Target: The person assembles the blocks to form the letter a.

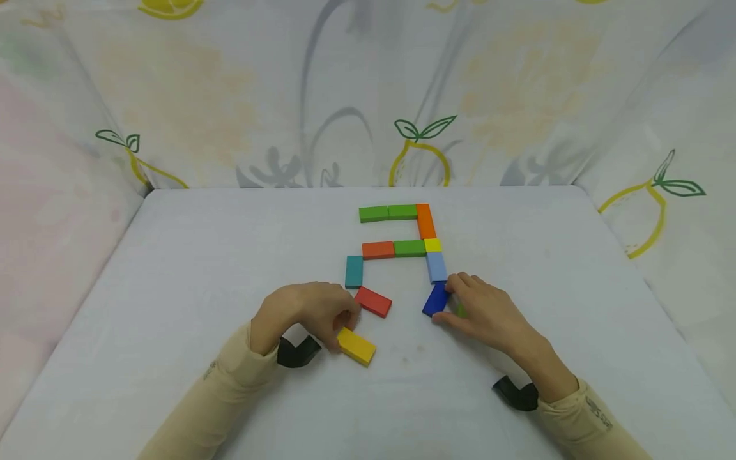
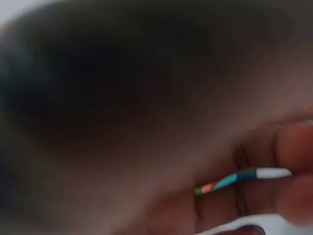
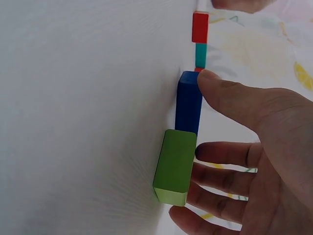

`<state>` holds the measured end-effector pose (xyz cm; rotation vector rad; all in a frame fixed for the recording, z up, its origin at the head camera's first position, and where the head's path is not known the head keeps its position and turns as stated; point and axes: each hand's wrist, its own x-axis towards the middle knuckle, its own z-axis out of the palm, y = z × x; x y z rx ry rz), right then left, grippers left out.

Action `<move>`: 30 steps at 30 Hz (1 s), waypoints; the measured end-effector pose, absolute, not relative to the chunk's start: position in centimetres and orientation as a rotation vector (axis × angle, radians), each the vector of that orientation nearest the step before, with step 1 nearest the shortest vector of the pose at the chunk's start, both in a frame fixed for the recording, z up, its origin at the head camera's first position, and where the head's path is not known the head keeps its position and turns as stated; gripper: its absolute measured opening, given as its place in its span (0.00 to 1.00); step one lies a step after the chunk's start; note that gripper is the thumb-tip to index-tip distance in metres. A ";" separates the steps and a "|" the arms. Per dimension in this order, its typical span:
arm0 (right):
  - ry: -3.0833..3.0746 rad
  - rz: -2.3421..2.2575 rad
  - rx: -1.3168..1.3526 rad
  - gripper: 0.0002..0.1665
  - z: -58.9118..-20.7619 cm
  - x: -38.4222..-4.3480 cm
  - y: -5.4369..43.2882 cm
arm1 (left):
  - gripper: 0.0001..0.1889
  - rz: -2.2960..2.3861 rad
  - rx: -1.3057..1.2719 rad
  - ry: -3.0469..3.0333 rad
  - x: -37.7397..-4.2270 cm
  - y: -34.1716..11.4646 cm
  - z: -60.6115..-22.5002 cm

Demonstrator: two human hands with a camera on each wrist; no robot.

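Note:
My right hand (image 1: 489, 316) pinches a dark blue block (image 3: 189, 103), with the thumb at its near end and fingers at the far side. A light green block (image 3: 175, 164) stands by those fingers, mostly hidden by the hand in the head view. My left hand (image 1: 313, 310) bends over the table between a red block (image 1: 374, 301) and a yellow block (image 1: 356, 347). Its fingertips are close to the red block and its thumb is beside the yellow one. Whether it grips either block is hidden; the left wrist view is mostly dark and blurred.
Beyond my hands, blocks form a figure: green (image 1: 374, 214), orange (image 1: 425, 222), small yellow (image 1: 432, 245), orange-red (image 1: 378, 250), light blue (image 1: 436, 267) and teal (image 1: 353, 272) pieces. All lie on a white table (image 1: 201, 255). A lemon-patterned cloth (image 1: 259, 96) hangs behind.

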<state>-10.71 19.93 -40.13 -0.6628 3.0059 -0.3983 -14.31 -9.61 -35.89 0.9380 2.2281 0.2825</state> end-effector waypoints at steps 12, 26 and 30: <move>2.997 -0.377 -0.625 0.29 -40.0 -10.6 19.7 | 0.13 0.576 1.500 2.443 -15.5 -7.3 -39.0; 2.963 -0.373 -0.645 0.32 -39.9 -10.9 20.1 | 0.16 0.345 1.534 2.725 -15.4 -5.8 -41.5; 2.901 -0.409 -0.670 0.29 -39.2 -10.9 20.7 | 0.17 0.358 1.515 2.731 -15.3 -5.8 -41.4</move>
